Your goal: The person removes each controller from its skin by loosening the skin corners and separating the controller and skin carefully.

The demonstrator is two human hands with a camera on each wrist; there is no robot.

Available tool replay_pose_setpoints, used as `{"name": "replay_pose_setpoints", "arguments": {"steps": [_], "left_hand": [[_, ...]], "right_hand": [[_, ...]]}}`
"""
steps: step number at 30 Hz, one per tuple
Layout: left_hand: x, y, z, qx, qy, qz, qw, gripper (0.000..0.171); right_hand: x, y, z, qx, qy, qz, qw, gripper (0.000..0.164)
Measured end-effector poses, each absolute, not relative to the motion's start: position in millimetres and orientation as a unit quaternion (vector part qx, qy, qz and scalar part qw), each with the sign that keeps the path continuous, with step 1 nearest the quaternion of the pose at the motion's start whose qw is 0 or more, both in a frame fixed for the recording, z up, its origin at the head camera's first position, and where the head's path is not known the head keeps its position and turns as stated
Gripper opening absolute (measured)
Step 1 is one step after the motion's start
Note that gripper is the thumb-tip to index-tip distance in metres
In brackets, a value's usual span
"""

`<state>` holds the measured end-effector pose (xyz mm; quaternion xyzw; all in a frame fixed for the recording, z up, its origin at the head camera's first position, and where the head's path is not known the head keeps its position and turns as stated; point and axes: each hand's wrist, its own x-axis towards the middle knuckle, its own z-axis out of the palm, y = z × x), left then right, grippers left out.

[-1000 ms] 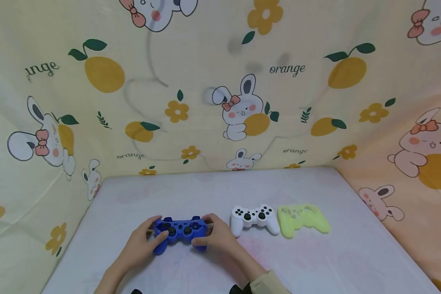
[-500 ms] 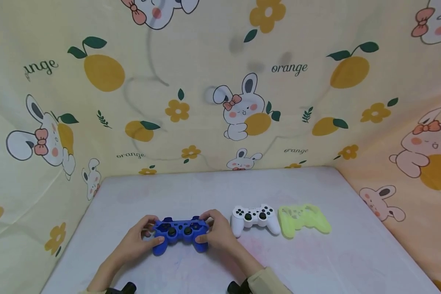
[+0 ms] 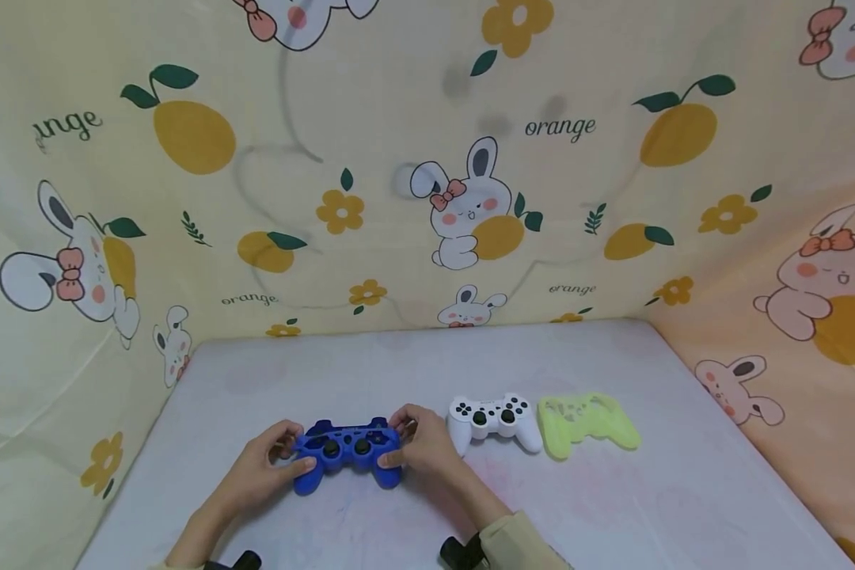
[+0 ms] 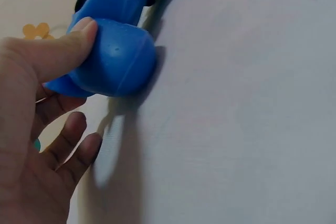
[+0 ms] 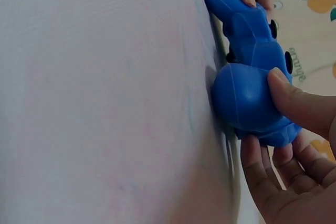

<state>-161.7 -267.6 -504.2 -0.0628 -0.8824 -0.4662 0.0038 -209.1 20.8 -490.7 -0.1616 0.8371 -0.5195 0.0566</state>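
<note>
Head view: we find the blue controller [image 3: 347, 447] left of centre over the worktop [image 3: 613, 507]; whether it touches down, we cannot tell. The right hand [image 3: 427, 451] stands between it and a white controller [image 3: 495, 421], and just right of that lies a flat green controller-shaped cover [image 3: 587, 425]. At the far side hangs a rabbit-print cloth [image 3: 399, 103]. The left hand [image 3: 256, 469] and right hand pinch the blue controller's opposite ends, thumbs on its upper side. We count two controllers, one cover, two hands.

Pale tabletop [image 3: 655, 507], cream fabric walls [image 3: 392, 87] on three sides, printed rabbits [image 3: 470, 218], oranges [image 3: 195, 137], flowers [image 3: 728, 214]
</note>
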Motion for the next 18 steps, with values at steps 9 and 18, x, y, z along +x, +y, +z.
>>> {"name": "replay_pose_setpoints", "arguments": {"steps": [9,18], "left_hand": [[-158,-268,-512,-0.121,-0.874,-0.464,0.078,0.024],[-153,-267,-512,-0.086,-0.895,-0.429,0.086,0.036]], "right_hand": [[-201,22,-491,-0.169,0.826,-0.534,0.057,0.031],[-188,19,-493,-0.159,0.839,-0.52,0.015,0.038]]}}
